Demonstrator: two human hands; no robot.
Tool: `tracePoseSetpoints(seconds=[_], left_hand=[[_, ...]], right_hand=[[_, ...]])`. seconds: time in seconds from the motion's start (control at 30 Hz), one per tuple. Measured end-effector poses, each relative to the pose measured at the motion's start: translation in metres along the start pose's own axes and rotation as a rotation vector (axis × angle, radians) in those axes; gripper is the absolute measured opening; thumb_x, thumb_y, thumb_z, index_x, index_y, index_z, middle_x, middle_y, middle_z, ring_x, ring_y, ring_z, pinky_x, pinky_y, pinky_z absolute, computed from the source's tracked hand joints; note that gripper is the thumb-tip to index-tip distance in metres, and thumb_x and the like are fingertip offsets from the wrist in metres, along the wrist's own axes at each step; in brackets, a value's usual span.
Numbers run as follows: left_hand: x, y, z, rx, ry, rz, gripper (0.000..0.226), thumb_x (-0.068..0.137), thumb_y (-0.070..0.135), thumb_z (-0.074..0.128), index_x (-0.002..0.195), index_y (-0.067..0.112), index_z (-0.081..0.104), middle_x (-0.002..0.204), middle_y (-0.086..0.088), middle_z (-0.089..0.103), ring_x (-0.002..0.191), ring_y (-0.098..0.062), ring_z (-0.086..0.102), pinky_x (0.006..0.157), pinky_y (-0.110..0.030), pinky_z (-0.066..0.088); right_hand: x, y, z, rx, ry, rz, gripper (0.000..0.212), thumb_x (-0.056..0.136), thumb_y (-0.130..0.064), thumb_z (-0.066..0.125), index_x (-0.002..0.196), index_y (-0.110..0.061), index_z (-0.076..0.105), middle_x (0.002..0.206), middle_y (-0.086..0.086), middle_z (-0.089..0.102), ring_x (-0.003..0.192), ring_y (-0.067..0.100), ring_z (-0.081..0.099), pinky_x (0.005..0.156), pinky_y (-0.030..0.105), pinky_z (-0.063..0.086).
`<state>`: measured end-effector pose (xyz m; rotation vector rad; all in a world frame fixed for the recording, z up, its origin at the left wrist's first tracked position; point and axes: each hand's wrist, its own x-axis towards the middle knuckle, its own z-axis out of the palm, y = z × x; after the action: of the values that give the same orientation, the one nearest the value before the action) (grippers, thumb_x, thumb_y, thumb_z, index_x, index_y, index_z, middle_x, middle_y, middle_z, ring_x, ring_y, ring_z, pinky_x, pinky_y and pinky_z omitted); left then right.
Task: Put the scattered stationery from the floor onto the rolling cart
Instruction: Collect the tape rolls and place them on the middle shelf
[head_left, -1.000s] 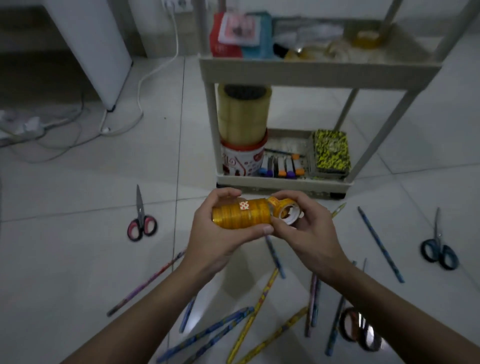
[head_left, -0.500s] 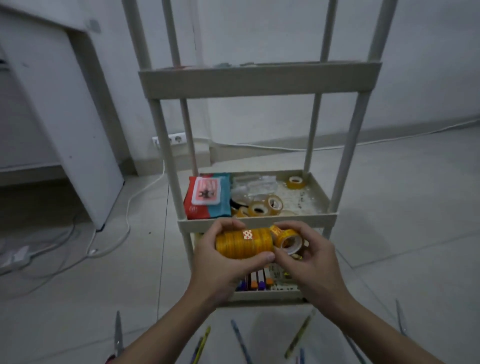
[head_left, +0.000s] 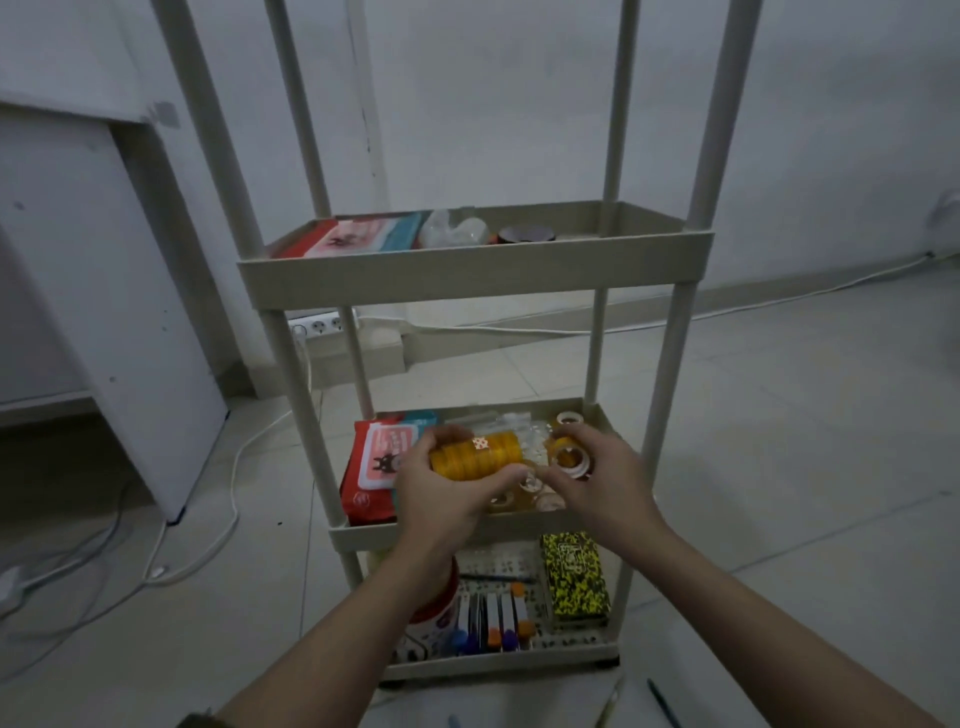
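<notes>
Lying sideways in the left hand (head_left: 441, 493), the tape stack (head_left: 475, 455) is a short yellow-orange cylinder of small rolls pressed side by side, with a pale dotted sticker on its upper face. Its long axis runs left to right, across the cart's front. Fingers curl over the far side and the thumb closes under the near side, so this hand grips it firmly. Just past the stack's right end, the right hand (head_left: 597, 478) pinches a loose roll (head_left: 569, 457), pale-cored with amber tape, its open hole turned toward the camera; thumb and fingers are curled round its rim. That roll sits close to the stack's end, and I cannot tell whether the two touch.

Both hands hang over the middle shelf (head_left: 363, 532) of the cart (head_left: 670, 364), so the tape is directly above its landing place, below the fingertips. More small rolls (head_left: 540, 499) already lie on the shelf beneath the right thumb, and a red wipes pack (head_left: 371, 467) lies beyond the left knuckles. By my reading the coming move is a short drop: lower and let go, with the stack kept sideways so it settles between pack and rolls instead of rolling off. Nearer the wrists, the bottom shelf holds markers (head_left: 493, 618) and a yellow-black box (head_left: 574, 582). Pencils (head_left: 662, 704) show on the floor at the frame's lower edge, awaiting collection.
</notes>
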<state>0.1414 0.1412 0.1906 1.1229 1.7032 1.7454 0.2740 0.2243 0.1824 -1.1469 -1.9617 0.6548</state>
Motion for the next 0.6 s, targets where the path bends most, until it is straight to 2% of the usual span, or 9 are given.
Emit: tracePoseSetpoints(seconds=[0.1,0.17,0.3,0.4,0.5,0.6], left_hand=[[0.010,-0.007,-0.002,0.006,0.039,-0.029,0.050,0.060,0.022,0.084,0.096,0.032,0.051,0.099,0.016,0.045,0.087,-0.002,0.048,0.054,-0.012,0.046],[0.013,-0.013,-0.004,-0.004,0.054,-0.035,0.047,0.061,0.021,0.083,0.093,0.032,0.051,0.097,0.016,0.046,0.086,-0.001,0.048,0.056,-0.011,0.043],[0.015,-0.017,-0.006,-0.037,0.042,-0.043,0.046,0.064,0.018,0.082,0.093,0.032,0.049,0.095,0.020,0.044,0.082,0.003,0.045,0.054,-0.008,0.042],[0.017,-0.017,-0.006,-0.057,0.035,-0.054,0.045,0.065,0.018,0.080,0.094,0.032,0.048,0.096,0.021,0.043,0.083,0.004,0.043,0.057,-0.009,0.039],[0.019,-0.018,-0.007,-0.074,0.026,-0.069,0.045,0.065,0.018,0.080,0.096,0.031,0.049,0.097,0.020,0.044,0.083,0.002,0.044,0.053,-0.009,0.041],[0.018,-0.018,-0.007,-0.068,0.008,-0.070,0.044,0.065,0.017,0.080,0.090,0.034,0.049,0.096,0.020,0.045,0.083,0.002,0.045,0.048,-0.006,0.044]], right_hand=[[0.010,0.011,0.002,-0.185,-0.123,0.051,0.046,0.080,-0.024,0.070,0.123,-0.014,0.056,0.120,0.009,0.055,0.101,0.018,0.054,0.085,0.021,0.040],[0.011,0.016,0.003,-0.227,-0.195,0.078,0.048,0.083,-0.022,0.067,0.127,-0.014,0.051,0.125,0.010,0.054,0.107,0.021,0.054,0.089,0.023,0.040],[0.014,0.017,0.002,-0.233,-0.221,0.112,0.053,0.087,-0.018,0.062,0.136,-0.014,0.041,0.132,0.010,0.051,0.119,0.023,0.049,0.098,0.028,0.038],[0.020,0.017,0.004,-0.248,-0.253,0.144,0.049,0.089,-0.015,0.057,0.133,-0.010,0.036,0.135,0.014,0.045,0.123,0.028,0.045,0.098,0.031,0.037],[0.026,0.013,0.007,-0.320,-0.359,0.197,0.042,0.091,-0.017,0.053,0.126,-0.007,0.033,0.135,0.017,0.042,0.121,0.031,0.046,0.093,0.032,0.039],[0.029,0.009,0.008,-0.406,-0.460,0.229,0.043,0.092,-0.017,0.050,0.130,-0.007,0.031,0.143,0.018,0.026,0.127,0.033,0.040,0.102,0.035,0.036]])
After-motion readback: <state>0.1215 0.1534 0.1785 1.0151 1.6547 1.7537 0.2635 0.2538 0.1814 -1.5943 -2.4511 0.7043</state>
